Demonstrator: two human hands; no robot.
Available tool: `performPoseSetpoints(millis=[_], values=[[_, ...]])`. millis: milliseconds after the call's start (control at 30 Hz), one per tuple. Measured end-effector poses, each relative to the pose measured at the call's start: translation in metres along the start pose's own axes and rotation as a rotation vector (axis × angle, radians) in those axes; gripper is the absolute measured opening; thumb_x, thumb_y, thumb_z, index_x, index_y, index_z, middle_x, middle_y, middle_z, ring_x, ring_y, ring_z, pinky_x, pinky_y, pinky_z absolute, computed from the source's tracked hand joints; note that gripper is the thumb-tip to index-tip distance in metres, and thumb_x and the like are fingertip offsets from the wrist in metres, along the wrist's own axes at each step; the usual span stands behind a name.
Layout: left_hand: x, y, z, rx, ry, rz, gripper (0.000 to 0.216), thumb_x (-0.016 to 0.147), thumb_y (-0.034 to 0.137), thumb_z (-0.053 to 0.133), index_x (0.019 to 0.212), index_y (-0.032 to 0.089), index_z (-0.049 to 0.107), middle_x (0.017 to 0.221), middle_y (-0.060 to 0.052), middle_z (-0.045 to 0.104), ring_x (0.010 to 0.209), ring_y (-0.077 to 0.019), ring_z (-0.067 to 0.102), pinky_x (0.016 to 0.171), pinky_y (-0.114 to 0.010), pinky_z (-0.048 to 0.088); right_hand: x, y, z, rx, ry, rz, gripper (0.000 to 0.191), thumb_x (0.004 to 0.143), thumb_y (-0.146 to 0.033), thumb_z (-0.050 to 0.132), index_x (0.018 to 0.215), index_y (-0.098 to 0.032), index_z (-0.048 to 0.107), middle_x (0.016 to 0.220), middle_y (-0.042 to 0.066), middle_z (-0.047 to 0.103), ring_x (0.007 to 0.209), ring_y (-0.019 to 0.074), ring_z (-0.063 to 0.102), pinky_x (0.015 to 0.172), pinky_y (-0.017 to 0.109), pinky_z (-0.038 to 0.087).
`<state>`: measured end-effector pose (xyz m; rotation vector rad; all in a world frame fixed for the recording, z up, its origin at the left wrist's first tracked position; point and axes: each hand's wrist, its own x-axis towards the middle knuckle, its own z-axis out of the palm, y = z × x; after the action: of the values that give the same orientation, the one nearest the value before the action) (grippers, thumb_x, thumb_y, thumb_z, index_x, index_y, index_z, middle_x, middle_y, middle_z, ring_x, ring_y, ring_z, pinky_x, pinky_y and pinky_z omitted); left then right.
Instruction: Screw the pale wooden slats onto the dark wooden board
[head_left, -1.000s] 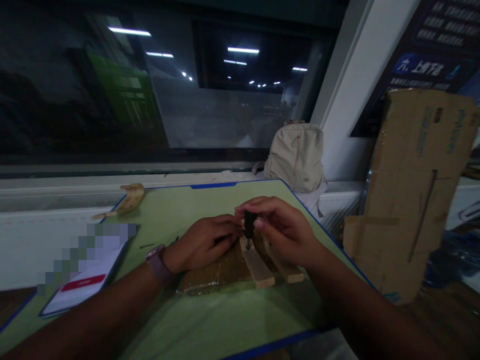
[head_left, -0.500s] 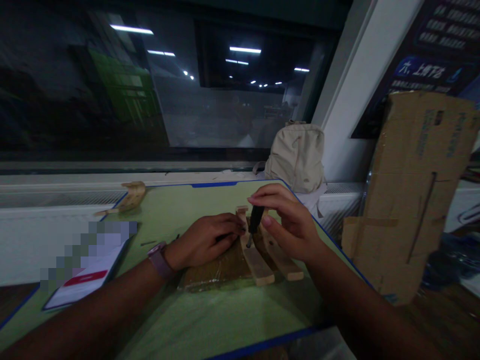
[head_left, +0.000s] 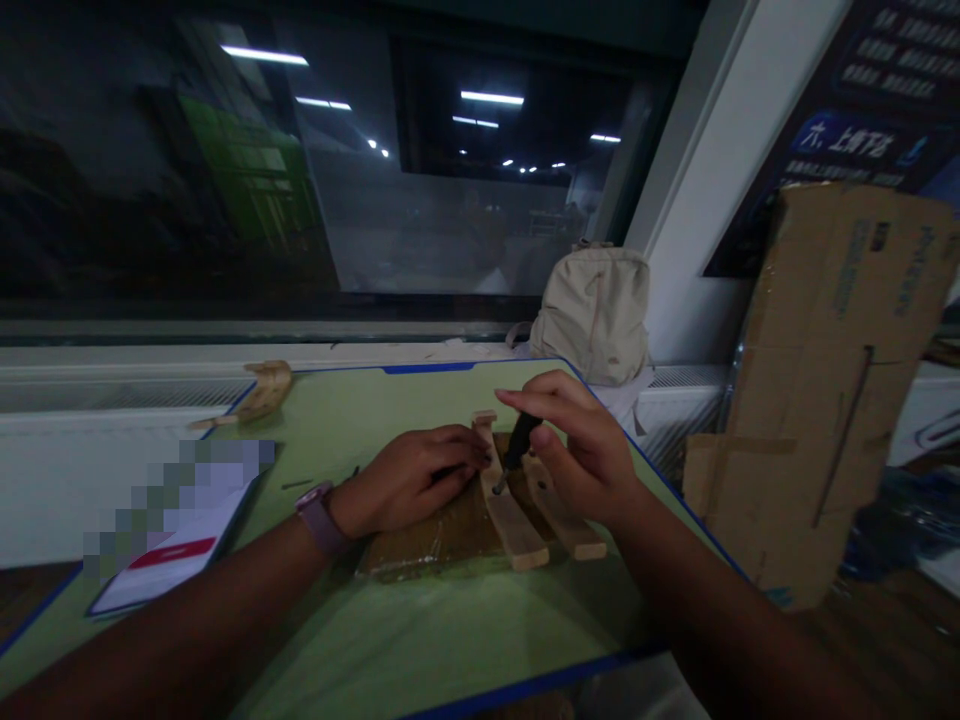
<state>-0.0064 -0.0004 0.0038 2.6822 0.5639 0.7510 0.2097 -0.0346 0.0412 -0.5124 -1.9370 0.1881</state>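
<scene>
My right hand (head_left: 581, 440) grips a screwdriver (head_left: 523, 438) by its black handle, with the index finger stretched past the top end. The metal shaft slants down to a hole in a pale wooden strip (head_left: 519, 535). Curled around the far part of that strip, from its left side, are the fingers of my left hand (head_left: 420, 478); the fingertips are partly hidden. Beside it on the right lies a second wooden strip (head_left: 574, 525) with a hole, partly under my right hand. Both strips rest on a brown board (head_left: 427, 550) in clear wrap.
A green table (head_left: 360, 640) with a blue edge carries everything. A curved wooden piece (head_left: 266, 390) lies at its far left corner, and a white printed booklet (head_left: 172, 560) at the left. Behind stands a beige backpack (head_left: 592, 310); cardboard (head_left: 825, 400) leans at the right.
The screwdriver's handle has tilted further right, with its tip staying at the hole. My right hand's fingers have shifted slightly on the handle. My left hand has stayed in place.
</scene>
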Motion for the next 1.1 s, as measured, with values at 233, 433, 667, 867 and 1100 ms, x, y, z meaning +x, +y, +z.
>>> performPoseSetpoints(millis=[233, 433, 667, 867, 1100], values=[[0.001, 0.001, 0.0, 0.002, 0.001, -0.003, 0.022, 0.09, 0.014, 0.047, 0.103, 0.019, 0.064, 0.113, -0.007, 0.064, 0.104, -0.0181, 0.062, 0.091, -0.032, 0.051, -0.005, 0.005, 0.006, 0.192, -0.108, 0.167, 0.039, 0.095, -0.026, 0.05, 0.134, -0.027, 0.051, 0.103, 0.006, 0.065, 0.093, 0.0177, 0.064, 0.084, 0.036, 0.053], [0.0, 0.0, 0.0, 0.02, -0.002, -0.002, 0.023, 0.091, 0.014, 0.046, 0.106, 0.019, 0.063, 0.113, -0.007, 0.064, 0.104, -0.0181, 0.062, 0.089, -0.03, 0.05, -0.009, 0.014, 0.009, 0.039, 0.156, 0.193, 0.038, 0.073, -0.031, 0.079, 0.107, -0.025, 0.062, 0.074, -0.002, 0.059, 0.065, 0.0137, 0.058, 0.062, 0.027, 0.05], [0.001, 0.002, -0.001, 0.009, 0.008, 0.01, 0.019, 0.092, 0.015, 0.046, 0.099, 0.019, 0.064, 0.11, -0.006, 0.064, 0.101, -0.017, 0.062, 0.09, -0.03, 0.05, -0.004, 0.001, 0.007, 0.153, -0.012, 0.035, 0.028, 0.09, -0.021, 0.058, 0.116, -0.026, 0.063, 0.109, 0.008, 0.068, 0.103, 0.0211, 0.063, 0.089, 0.041, 0.052], [0.0, 0.001, 0.0, 0.014, -0.012, -0.006, 0.022, 0.091, 0.013, 0.047, 0.105, 0.019, 0.062, 0.114, -0.006, 0.063, 0.106, -0.0179, 0.061, 0.091, -0.03, 0.049, -0.011, 0.009, 0.013, 0.184, 0.095, 0.203, 0.028, 0.086, -0.018, 0.064, 0.112, -0.026, 0.06, 0.095, 0.003, 0.067, 0.085, 0.0155, 0.066, 0.075, 0.031, 0.055], [0.001, -0.001, 0.001, 0.024, -0.016, -0.017, 0.021, 0.092, 0.015, 0.047, 0.104, 0.019, 0.063, 0.113, -0.007, 0.063, 0.103, -0.0183, 0.062, 0.088, -0.03, 0.05, -0.001, 0.003, 0.002, 0.038, 0.078, -0.05, 0.025, 0.083, -0.016, 0.066, 0.106, -0.024, 0.067, 0.087, 0.004, 0.065, 0.082, 0.0178, 0.062, 0.073, 0.034, 0.052]])
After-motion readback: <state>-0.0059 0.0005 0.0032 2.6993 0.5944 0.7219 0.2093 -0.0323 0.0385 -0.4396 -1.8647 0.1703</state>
